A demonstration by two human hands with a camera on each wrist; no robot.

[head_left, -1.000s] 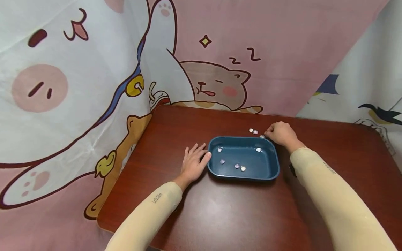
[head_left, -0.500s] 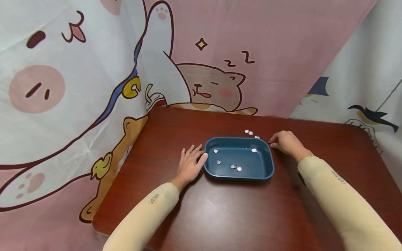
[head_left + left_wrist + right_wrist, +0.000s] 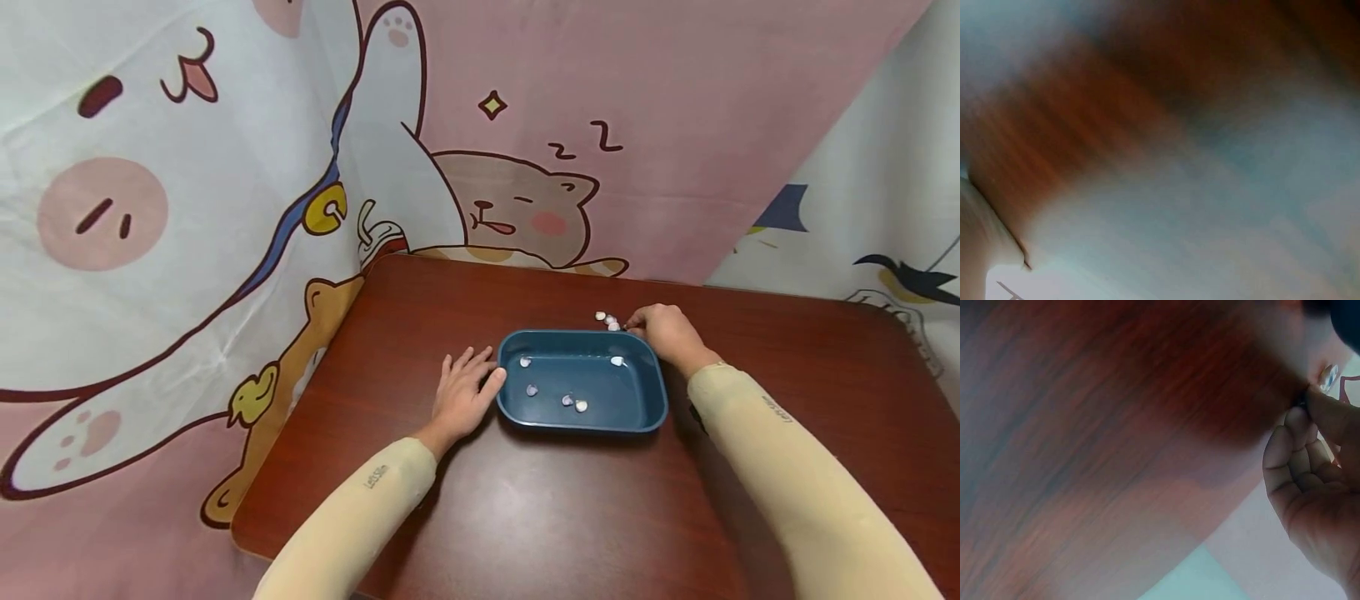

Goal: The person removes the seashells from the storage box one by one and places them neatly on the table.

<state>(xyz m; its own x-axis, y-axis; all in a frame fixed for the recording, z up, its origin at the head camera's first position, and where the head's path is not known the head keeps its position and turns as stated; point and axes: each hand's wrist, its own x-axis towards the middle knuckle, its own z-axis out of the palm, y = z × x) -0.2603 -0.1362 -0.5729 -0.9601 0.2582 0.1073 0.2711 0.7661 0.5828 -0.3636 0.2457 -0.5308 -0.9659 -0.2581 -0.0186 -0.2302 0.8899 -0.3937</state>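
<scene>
A dark blue rectangular tray (image 3: 582, 429) stands on the table with several small white and purple shells, such as one shell (image 3: 617, 361), lying apart inside it. My left hand (image 3: 463, 396) lies with spread fingers at the tray's left side, thumb against the rim. Behind the tray's back right, my right hand (image 3: 669, 335) pinches a small shell-like piece (image 3: 1300, 400) between thumb and fingertips; it looks dark and is mostly hidden. Left of those fingertips sits a close group of shells (image 3: 613, 326). A shiny shell (image 3: 1329, 377) shows beyond the thumb in the right wrist view.
The brown wooden table (image 3: 510, 517) extends on all sides of the tray. Cartoon-printed cloth (image 3: 660, 167) hangs along its back and left edges. The left wrist view is blurred, with mostly table and pale areas.
My right hand drew back to the right, then moved left again toward the shells behind the tray. The nearest shell now lies closer to the other two. My left hand stays at the tray.
</scene>
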